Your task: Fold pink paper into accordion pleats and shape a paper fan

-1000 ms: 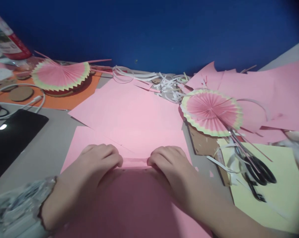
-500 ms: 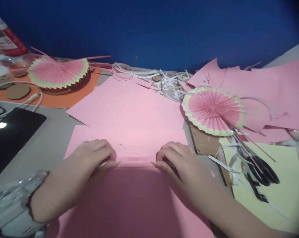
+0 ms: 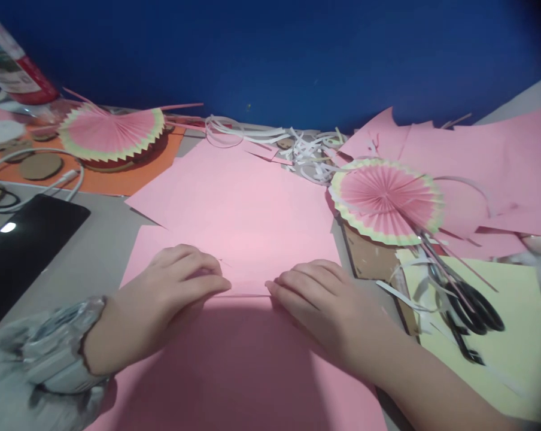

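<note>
A sheet of pink paper (image 3: 252,359) lies in front of me, a narrow fold running across its upper part. My left hand (image 3: 178,293) is closed on the left part of this fold, thumb along the crease and fingers bent over the paper. On the right part, my right hand (image 3: 327,305) is closed in the same way, fingers held together and pressed down. A short stretch of the crease shows between the two thumb tips. More pink sheets (image 3: 234,191) lie just beyond, under or behind the worked paper.
Right: a pleated pink paper rosette (image 3: 382,200), black-handled scissors (image 3: 472,305), yellow paper (image 3: 513,353) and cut pink paper (image 3: 490,155). Left: a black phone (image 3: 37,245), a white cable (image 3: 73,176), a pleated fan (image 3: 113,131) and a bottle (image 3: 19,66). White paper strips (image 3: 313,149) lie at the back.
Both hands have moved inward along the fold, so the thumb tips are closer together. The raised, rolled edge now lies flatter under them.
</note>
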`<move>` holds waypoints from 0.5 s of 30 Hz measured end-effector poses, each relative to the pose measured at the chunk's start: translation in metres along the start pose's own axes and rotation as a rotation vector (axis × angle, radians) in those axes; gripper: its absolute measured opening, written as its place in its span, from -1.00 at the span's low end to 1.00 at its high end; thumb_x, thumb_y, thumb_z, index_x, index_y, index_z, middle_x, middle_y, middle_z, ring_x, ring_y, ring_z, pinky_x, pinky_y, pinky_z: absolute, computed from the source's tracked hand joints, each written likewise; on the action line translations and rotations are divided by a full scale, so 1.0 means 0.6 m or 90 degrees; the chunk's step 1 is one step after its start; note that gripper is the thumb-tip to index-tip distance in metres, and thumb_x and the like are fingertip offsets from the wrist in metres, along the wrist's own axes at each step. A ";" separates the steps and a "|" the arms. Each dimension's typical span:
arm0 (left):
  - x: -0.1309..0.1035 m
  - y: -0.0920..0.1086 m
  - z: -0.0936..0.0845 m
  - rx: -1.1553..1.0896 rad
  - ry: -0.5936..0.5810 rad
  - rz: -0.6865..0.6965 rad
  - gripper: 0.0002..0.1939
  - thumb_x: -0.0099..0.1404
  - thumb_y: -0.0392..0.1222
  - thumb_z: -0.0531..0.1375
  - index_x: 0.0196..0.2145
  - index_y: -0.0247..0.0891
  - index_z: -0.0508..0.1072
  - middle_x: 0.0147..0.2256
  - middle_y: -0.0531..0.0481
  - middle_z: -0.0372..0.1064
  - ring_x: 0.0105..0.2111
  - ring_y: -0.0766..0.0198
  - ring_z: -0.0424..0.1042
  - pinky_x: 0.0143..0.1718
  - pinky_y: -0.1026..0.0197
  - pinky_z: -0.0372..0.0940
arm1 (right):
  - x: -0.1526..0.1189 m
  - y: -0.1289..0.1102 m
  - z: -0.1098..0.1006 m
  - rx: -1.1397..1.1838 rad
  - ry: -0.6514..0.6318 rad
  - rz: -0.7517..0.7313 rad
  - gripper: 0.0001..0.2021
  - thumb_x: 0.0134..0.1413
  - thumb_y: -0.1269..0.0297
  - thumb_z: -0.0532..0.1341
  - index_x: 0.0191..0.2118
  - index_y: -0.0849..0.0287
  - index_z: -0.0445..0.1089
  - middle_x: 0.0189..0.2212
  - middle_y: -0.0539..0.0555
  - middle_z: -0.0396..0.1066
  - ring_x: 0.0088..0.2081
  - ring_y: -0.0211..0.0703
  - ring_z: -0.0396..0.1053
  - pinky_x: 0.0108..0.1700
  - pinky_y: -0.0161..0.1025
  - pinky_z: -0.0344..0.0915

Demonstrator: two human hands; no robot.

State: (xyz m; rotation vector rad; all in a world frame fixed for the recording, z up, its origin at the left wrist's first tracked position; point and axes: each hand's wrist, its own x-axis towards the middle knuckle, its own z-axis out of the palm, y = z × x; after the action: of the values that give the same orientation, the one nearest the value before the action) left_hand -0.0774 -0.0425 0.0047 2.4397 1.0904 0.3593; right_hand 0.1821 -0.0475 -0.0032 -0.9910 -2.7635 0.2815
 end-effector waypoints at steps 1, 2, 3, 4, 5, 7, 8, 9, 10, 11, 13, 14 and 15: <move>0.001 0.001 0.001 0.009 0.004 0.005 -0.72 0.30 -0.38 -0.04 -0.17 -0.13 0.39 -0.19 -0.02 0.32 -0.15 0.19 0.22 -0.10 0.10 0.09 | 0.001 -0.001 0.001 -0.006 0.006 0.004 -0.79 0.14 0.51 0.06 -0.14 0.21 0.34 -0.29 0.06 0.40 -0.20 -0.13 0.27 -0.10 -0.12 0.13; 0.001 0.001 0.001 0.017 0.007 0.008 -0.75 0.29 -0.34 -0.01 -0.18 -0.15 0.39 -0.19 -0.03 0.32 -0.16 0.18 0.23 -0.10 0.09 0.09 | 0.002 -0.002 0.003 -0.011 0.011 0.007 -0.79 0.13 0.52 0.06 -0.16 0.21 0.35 -0.30 0.06 0.40 -0.22 -0.13 0.27 -0.10 -0.13 0.14; 0.001 0.003 0.002 0.028 0.007 0.009 -0.79 0.27 -0.29 0.03 -0.18 -0.15 0.39 -0.19 -0.04 0.33 -0.16 0.17 0.24 -0.10 0.08 0.10 | 0.003 -0.002 0.004 -0.015 0.013 0.008 -0.79 0.11 0.53 0.06 -0.17 0.21 0.35 -0.31 0.06 0.40 -0.23 -0.13 0.27 -0.10 -0.14 0.14; 0.001 0.004 0.003 0.042 0.008 0.007 -0.81 0.26 -0.24 0.06 -0.18 -0.16 0.39 -0.19 -0.04 0.33 -0.16 0.15 0.24 -0.10 0.07 0.10 | 0.003 -0.002 0.004 -0.016 0.012 0.008 -0.79 0.10 0.54 0.07 -0.19 0.21 0.36 -0.31 0.07 0.40 -0.24 -0.13 0.27 -0.10 -0.14 0.15; 0.001 0.006 0.004 0.060 0.010 0.002 -0.82 0.25 -0.20 0.09 -0.18 -0.16 0.39 -0.20 -0.04 0.34 -0.16 0.15 0.25 -0.10 0.06 0.10 | 0.004 -0.002 0.005 -0.012 0.008 0.008 -0.80 0.08 0.54 0.08 -0.20 0.20 0.36 -0.31 0.07 0.40 -0.24 -0.13 0.27 -0.10 -0.15 0.16; 0.001 0.009 0.004 0.087 0.019 -0.009 -0.84 0.27 -0.16 0.09 -0.20 -0.15 0.40 -0.24 -0.02 0.37 -0.18 0.15 0.26 -0.12 0.07 0.09 | 0.005 0.000 0.003 0.010 0.004 0.011 -0.82 0.09 0.51 0.10 -0.21 0.20 0.36 -0.29 0.08 0.39 -0.23 -0.13 0.26 -0.10 -0.15 0.16; 0.001 0.011 0.004 0.087 0.023 -0.011 -0.85 0.29 -0.16 0.07 -0.21 -0.14 0.40 -0.26 0.00 0.38 -0.20 0.17 0.27 -0.13 0.08 0.09 | 0.006 0.001 0.002 0.029 0.010 0.014 -0.85 0.10 0.49 0.10 -0.22 0.20 0.35 -0.29 0.09 0.39 -0.23 -0.14 0.27 -0.11 -0.16 0.16; 0.001 0.013 0.003 0.075 0.024 -0.013 -0.86 0.31 -0.18 0.06 -0.23 -0.15 0.40 -0.28 0.02 0.39 -0.22 0.19 0.28 -0.13 0.09 0.08 | 0.006 0.001 0.001 0.051 0.020 0.019 -0.87 0.13 0.47 0.10 -0.22 0.21 0.34 -0.29 0.09 0.39 -0.24 -0.15 0.27 -0.13 -0.16 0.16; 0.001 0.015 0.001 0.050 0.020 -0.016 -0.86 0.32 -0.19 0.05 -0.24 -0.16 0.40 -0.30 0.03 0.39 -0.23 0.21 0.29 -0.14 0.11 0.09 | 0.006 0.001 -0.001 0.072 0.033 0.026 -0.89 0.15 0.44 0.09 -0.23 0.21 0.34 -0.31 0.08 0.39 -0.26 -0.16 0.27 -0.14 -0.17 0.16; 0.002 0.017 -0.001 0.015 0.009 -0.024 -0.86 0.32 -0.20 0.04 -0.25 -0.16 0.39 -0.32 0.03 0.39 -0.26 0.23 0.29 -0.16 0.14 0.10 | 0.006 0.001 -0.004 0.094 0.045 0.033 -0.89 0.18 0.41 0.08 -0.23 0.21 0.33 -0.34 0.07 0.39 -0.28 -0.18 0.27 -0.16 -0.18 0.16; 0.003 0.020 -0.008 -0.067 -0.036 -0.055 -0.86 0.32 -0.21 0.03 -0.27 -0.17 0.38 -0.34 0.05 0.38 -0.30 0.27 0.30 -0.21 0.21 0.13 | 0.006 -0.001 -0.008 0.140 0.056 0.046 -0.89 0.21 0.35 0.07 -0.24 0.19 0.33 -0.38 0.04 0.39 -0.31 -0.21 0.28 -0.19 -0.20 0.16; 0.004 0.022 -0.011 -0.105 -0.060 -0.076 -0.85 0.33 -0.20 0.02 -0.29 -0.16 0.38 -0.34 0.07 0.38 -0.32 0.29 0.30 -0.23 0.24 0.14 | 0.006 -0.002 -0.010 0.165 0.053 0.053 -0.89 0.21 0.33 0.07 -0.23 0.18 0.33 -0.38 0.03 0.40 -0.30 -0.22 0.29 -0.19 -0.22 0.16; 0.005 0.023 -0.014 -0.135 -0.082 -0.098 -0.85 0.33 -0.19 0.01 -0.30 -0.15 0.38 -0.34 0.08 0.38 -0.32 0.31 0.30 -0.24 0.27 0.15 | 0.006 -0.003 -0.012 0.189 0.046 0.059 -0.88 0.21 0.31 0.08 -0.22 0.17 0.33 -0.37 0.03 0.41 -0.30 -0.23 0.30 -0.19 -0.23 0.16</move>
State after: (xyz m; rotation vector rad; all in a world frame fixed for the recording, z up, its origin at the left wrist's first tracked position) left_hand -0.0702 -0.0458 0.0190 2.1467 1.1153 0.2503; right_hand 0.1797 -0.0458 0.0048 -1.0287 -2.5176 0.6355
